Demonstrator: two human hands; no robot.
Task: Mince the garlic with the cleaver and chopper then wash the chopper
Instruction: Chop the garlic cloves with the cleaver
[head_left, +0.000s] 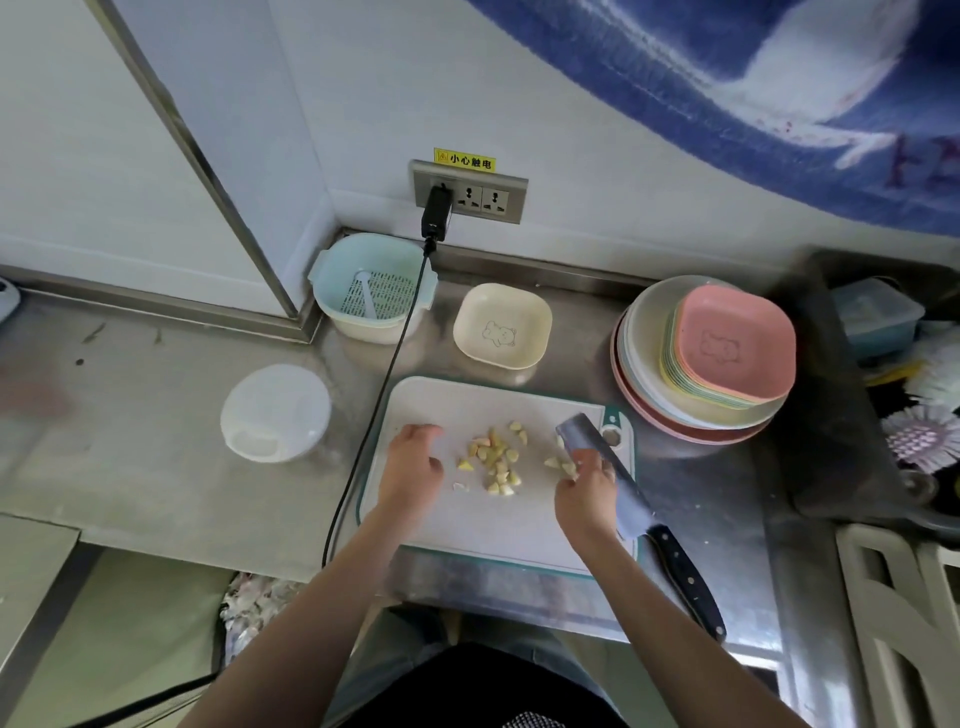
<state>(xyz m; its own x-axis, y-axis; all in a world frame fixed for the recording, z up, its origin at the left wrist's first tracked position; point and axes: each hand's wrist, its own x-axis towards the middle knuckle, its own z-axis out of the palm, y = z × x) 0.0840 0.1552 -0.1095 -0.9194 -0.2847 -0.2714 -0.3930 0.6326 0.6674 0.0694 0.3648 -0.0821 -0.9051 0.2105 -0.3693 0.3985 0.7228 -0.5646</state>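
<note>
Garlic (496, 460), cut into coarse chunks, lies scattered on the cutting board (467, 400) near the tabletop's front edge. The right hand (587, 493) hovers over a few stray pieces (563, 465) on the board's right side, its grip curled around them as if gathering; whether it actually pinches any I cannot tell. The left hand (413, 465) rests on the board just left of the main pile, grip loosely curled and holding nothing. The cleaver (623, 501) lies released along the board's right edge, its handle overhanging the tabletop's front edge. The chopper (275, 413), lid on, sits on the tabletop left of the board. To do this well, sweep all strays into one compact heap, keeping fingers off the cleaver's blade, before carrying them to the chopper.
</note>
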